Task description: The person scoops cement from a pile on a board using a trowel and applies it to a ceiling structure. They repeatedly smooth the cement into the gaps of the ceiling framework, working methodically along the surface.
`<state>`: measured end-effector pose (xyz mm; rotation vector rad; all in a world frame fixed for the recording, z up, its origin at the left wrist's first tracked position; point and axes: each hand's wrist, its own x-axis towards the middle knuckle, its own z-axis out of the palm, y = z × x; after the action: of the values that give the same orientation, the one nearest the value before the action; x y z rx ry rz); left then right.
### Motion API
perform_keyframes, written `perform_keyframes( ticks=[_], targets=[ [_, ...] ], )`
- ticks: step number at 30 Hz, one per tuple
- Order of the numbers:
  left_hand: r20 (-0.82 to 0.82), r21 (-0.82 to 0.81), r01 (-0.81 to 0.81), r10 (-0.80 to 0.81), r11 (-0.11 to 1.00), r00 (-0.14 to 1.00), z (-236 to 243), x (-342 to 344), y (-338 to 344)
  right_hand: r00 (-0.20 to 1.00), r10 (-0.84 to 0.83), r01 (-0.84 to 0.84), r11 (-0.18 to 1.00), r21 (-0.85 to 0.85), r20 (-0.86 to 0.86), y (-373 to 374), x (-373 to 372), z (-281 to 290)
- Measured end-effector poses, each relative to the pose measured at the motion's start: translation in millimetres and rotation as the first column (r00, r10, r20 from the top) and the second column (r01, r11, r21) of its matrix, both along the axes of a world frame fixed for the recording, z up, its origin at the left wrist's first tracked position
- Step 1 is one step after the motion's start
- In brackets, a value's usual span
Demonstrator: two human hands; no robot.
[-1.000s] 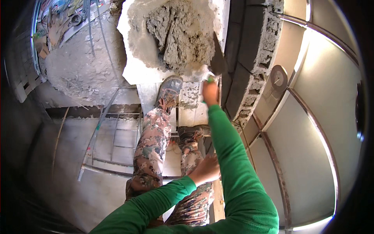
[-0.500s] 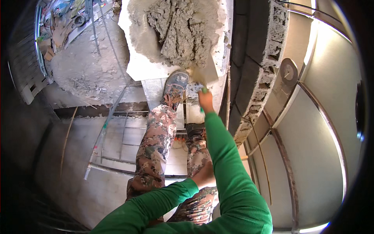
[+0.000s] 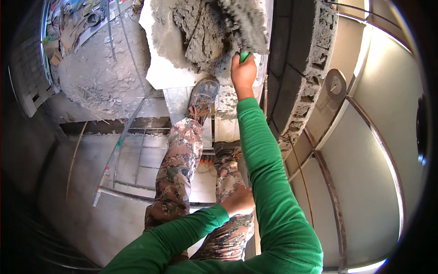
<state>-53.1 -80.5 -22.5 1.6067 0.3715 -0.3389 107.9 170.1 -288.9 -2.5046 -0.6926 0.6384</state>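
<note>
In my right hand (image 3: 243,71) is the green handle of a trowel (image 3: 247,32), whose blade is coated in grey mortar and blurred by motion. It is at the right side of a mortar heap (image 3: 198,39) lying on a white board (image 3: 159,77). My left hand (image 3: 238,201) is down by my right thigh, partly behind my right forearm; its fingers are mostly hidden. My left shoe (image 3: 204,91) is just below the board.
Grey blocks (image 3: 289,55) with rough mortar edges run along the right, beside pale framed panels (image 3: 365,182). Rubble (image 3: 96,73), scrap and long bars (image 3: 121,137) are on the left. Below my feet is an opening with rods over a lower pale surface.
My right hand and the trowel have moved up into the right side of the mortar, and a mass of mortar now covers the blade. My left hand stays low.
</note>
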Motion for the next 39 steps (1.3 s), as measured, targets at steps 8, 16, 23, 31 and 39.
perform_keyframes(
  ticks=[8, 16, 23, 31, 39],
  targets=[
    [-0.118, -0.174, 0.129, -0.151, 0.976, 0.981, 6, 14, 11, 0.973, -0.034, 0.025, 0.999, -0.045, -0.228, -106, -23, 16],
    [-0.079, -0.213, 0.307, -0.329, 0.928, 0.941, 26, 40, 88, 0.977, 0.009, -0.079, 0.943, -0.324, -0.214, -187, 23, -19],
    [0.100, 0.083, 0.099, -0.107, 0.992, 0.989, 5, 7, 17, 0.755, -0.021, -0.015, 0.999, -0.050, -0.655, 35, 70, -97],
    [0.006, 0.054, 0.367, -0.367, 0.929, 0.930, 4, 6, 32, 0.550, 0.115, -0.104, 0.992, 0.068, -0.827, 28, 89, -32],
    [-0.104, -0.051, 0.723, -0.724, 0.689, 0.682, -7, 9, 47, 0.523, 0.149, -0.056, 0.989, 0.140, -0.839, -33, 71, 108]
  ],
)
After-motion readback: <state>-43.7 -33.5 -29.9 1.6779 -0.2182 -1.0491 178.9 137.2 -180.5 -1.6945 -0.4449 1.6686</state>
